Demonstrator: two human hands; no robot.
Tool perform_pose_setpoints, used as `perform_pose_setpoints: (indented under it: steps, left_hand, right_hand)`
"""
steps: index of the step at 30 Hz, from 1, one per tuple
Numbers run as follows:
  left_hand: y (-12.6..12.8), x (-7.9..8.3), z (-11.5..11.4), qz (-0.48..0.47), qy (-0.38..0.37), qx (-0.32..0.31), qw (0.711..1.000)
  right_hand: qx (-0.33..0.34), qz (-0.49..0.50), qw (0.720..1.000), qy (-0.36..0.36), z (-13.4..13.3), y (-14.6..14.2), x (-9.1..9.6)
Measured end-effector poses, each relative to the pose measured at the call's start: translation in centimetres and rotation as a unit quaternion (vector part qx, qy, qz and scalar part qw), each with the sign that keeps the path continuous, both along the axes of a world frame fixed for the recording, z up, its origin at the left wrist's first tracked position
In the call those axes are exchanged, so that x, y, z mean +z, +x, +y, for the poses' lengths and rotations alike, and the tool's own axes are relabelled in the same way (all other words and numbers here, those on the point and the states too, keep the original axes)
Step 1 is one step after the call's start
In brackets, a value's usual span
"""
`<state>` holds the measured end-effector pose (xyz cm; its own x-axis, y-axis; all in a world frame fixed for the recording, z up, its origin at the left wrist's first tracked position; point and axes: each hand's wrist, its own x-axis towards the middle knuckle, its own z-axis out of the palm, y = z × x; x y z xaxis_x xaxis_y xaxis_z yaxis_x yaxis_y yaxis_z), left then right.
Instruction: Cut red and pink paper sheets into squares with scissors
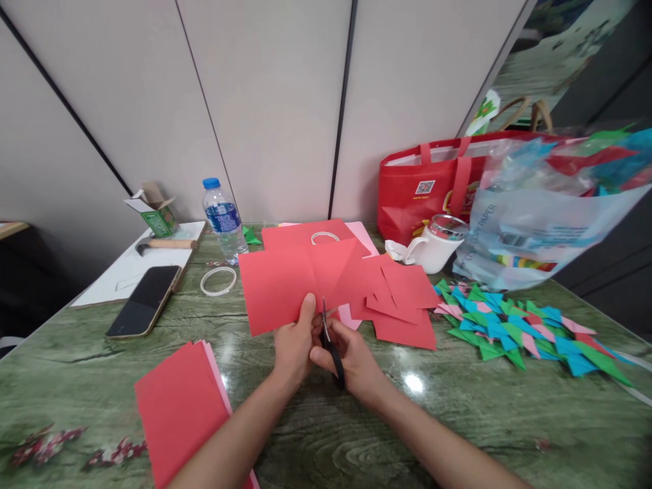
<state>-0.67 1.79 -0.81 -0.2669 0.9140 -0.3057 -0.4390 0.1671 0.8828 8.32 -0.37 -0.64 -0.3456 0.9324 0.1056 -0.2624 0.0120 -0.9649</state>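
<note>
Left hand: pinching the lower edge of a red sheet, thumb flat on the near face, the other fingers mostly hidden behind. From where I stand, the sheet lies just beyond both hands, raised and tilted, with a crease down its middle; its larger part reaches out to the left of the left thumb.

Right hand: curled round the black handles of a pair of scissors, thumb toward the left hand. Blades point away from the person, at the sheet's lower edge, just right of the left thumb. One blade shows against the red; cannot tell whether the edges bite the paper. The hands are close beside each other.

Just beyond and right of the sheet: loose red pieces, overlapping. Behind it, more red paper bearing a white ring. Near the left forearm, a stack of red and pink paper on the green table.

Farther left: second white ring, water bottle, phone, hammer, small opened box.

Farther right: heap of folded coloured pieces, lidded white mug, red bag, filled plastic bag.
</note>
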Motion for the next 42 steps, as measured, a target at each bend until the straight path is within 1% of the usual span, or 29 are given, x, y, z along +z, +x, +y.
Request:
perform_pose_setpoints:
  steps: [5, 9, 13, 16, 18, 21, 23, 27, 29, 31, 35, 39, 42]
  left_hand:
    - [0.1, 0.5, -0.1, 0.071, -0.006, -0.007, 0.997]
    - [-0.2, 0.3, -0.1, 0.13, 0.008, 0.003, 0.991]
    - [-0.5, 0.2, -0.1, 0.197, -0.003, 0.024, 0.98]
    - [-0.6, 0.8, -0.2, 0.231, -0.008, 0.029, 0.972]
    - [-0.5, 1.3, -0.3, 0.245, -0.013, 0.019, 0.969]
    - [-0.3, 1.9, -0.5, 0.242, -0.01, 0.005, 0.97]
    - [-0.3, 1.9, -0.5, 0.233, -0.002, 0.005, 0.972]
    - [-0.2, 0.7, -0.2, 0.202, 0.025, 0.025, 0.979]
    - [-0.3, 0.1, -0.1, 0.194, 0.038, 0.023, 0.98]
    - [-0.3, 0.0, -0.1, 0.198, 0.042, 0.016, 0.979]
    - [-0.2, 0.6, -0.3, 0.21, 0.053, 0.021, 0.976]
    - [0.0, 1.0, -0.5, 0.172, 0.075, 0.015, 0.982]
    - [0.0, 1.0, -0.6, 0.155, 0.074, 0.001, 0.985]
  right_hand:
    - [-0.005, 0.01, 1.0, -0.01, -0.1, -0.1, 0.1]
    - [-0.01, 0.008, 1.0, -0.01, -0.1, -0.1, 0.0]
    - [-0.012, -0.001, 1.0, -0.007, 0.0, 0.0, -0.4]
    - [-0.016, -0.008, 1.0, -0.003, 0.0, 0.0, -0.5]
    - [-0.02, -0.014, 1.0, -0.001, 0.0, 0.0, -0.5]
    - [-0.031, -0.027, 0.999, -0.001, -0.1, 0.0, -0.4]
    - [-0.035, -0.033, 0.999, -0.002, -0.1, 0.0, -0.3]
    - [-0.043, -0.037, 0.998, -0.003, -0.2, 0.0, -0.5]
    - [-0.045, -0.039, 0.998, -0.006, -0.2, 0.0, -0.6]
    - [-0.043, -0.04, 0.998, -0.01, -0.2, 0.0, -0.8]
    - [-0.04, -0.028, 0.999, -0.013, -0.1, 0.0, -0.9]
    - [-0.052, -0.013, 0.998, -0.021, 0.0, 0.0, -1.0]
    - [-0.057, -0.013, 0.998, -0.025, 0.0, 0.0, -1.0]
